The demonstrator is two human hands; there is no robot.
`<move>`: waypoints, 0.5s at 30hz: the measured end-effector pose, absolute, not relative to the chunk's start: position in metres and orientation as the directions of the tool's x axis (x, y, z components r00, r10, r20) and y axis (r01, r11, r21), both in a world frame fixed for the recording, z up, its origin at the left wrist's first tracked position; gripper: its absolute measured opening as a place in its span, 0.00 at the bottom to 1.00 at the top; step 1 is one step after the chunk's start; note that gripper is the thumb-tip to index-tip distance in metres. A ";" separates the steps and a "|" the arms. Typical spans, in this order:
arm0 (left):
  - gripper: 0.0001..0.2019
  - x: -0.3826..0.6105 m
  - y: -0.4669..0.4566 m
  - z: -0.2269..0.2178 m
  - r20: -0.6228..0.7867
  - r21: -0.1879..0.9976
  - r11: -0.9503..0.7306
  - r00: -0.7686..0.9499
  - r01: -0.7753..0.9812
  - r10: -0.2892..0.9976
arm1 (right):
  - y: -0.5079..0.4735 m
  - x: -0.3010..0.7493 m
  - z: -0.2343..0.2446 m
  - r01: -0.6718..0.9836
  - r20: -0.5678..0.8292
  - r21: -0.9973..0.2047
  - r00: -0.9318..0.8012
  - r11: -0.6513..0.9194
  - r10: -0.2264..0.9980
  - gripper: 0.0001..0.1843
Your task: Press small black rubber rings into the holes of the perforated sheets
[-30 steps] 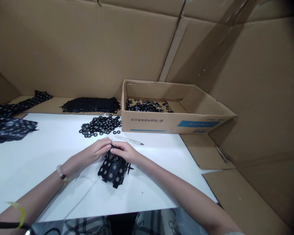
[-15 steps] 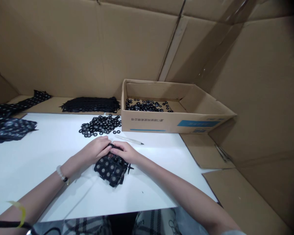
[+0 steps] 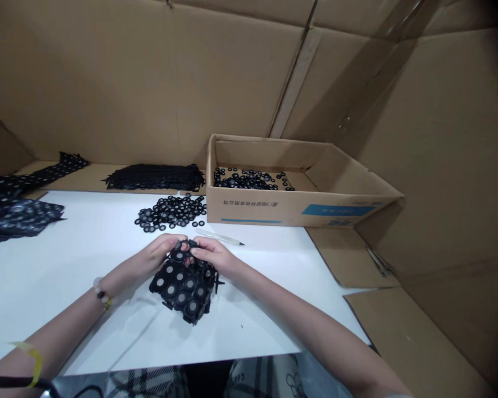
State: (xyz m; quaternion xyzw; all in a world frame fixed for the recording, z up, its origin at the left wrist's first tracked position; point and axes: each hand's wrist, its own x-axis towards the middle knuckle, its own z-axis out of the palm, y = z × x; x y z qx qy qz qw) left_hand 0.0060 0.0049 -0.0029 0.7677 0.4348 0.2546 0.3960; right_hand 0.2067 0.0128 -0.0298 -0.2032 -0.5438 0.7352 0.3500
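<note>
Gripping black gasket sheet (image 3: 182,290), top edge hidden

Punched sheets (image 3: 182,290) on table (image 3: 66,265), before ring pile (image 3: 170,213); cardboard box (image 3: 257,209) right of pile, rings (image 3: 249,179) inside.

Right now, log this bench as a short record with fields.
Left hand: holding the top edge of the black ring sheet
Right hand: holding the same sheet
Nearby: loose rings piled on the white table
Box: cardboard box holding more rings
Tool: white pointed tool on the table, in front of the box
Behind table: stacked black sheets
</note>
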 end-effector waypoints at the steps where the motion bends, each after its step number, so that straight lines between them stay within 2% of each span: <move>1: 0.22 0.006 0.008 -0.002 0.039 0.822 -0.325 0.522 0.468 0.852 | 0.014 0.207 -0.030 -0.287 0.081 -0.945 -0.665 -0.154 0.743 0.20; 3: 0.21 0.007 0.015 0.000 0.012 0.793 -0.367 0.589 0.486 0.808 | 0.016 0.207 -0.033 -0.265 0.074 -0.954 -0.658 -0.139 0.750 0.21; 6: 0.19 0.010 0.021 0.003 -0.007 0.744 -0.397 0.600 0.537 0.800 | 0.020 0.206 -0.039 -0.240 0.071 -0.964 -0.656 -0.119 0.752 0.22; 9: 0.19 0.011 0.024 0.000 0.030 0.788 -0.362 0.556 0.498 0.831 | 0.023 0.206 -0.044 -0.241 0.086 -0.965 -0.653 -0.100 0.752 0.21; 12: 0.18 0.007 0.031 -0.004 0.118 0.905 -0.252 0.366 0.342 0.923 | 0.025 0.205 -0.044 -0.268 0.085 -0.957 -0.622 -0.111 0.778 0.20; 15: 0.17 -0.007 0.046 -0.004 0.214 0.944 -0.224 0.068 0.242 0.975 | 0.025 0.206 -0.041 -0.313 0.052 -0.935 -0.589 -0.168 0.806 0.20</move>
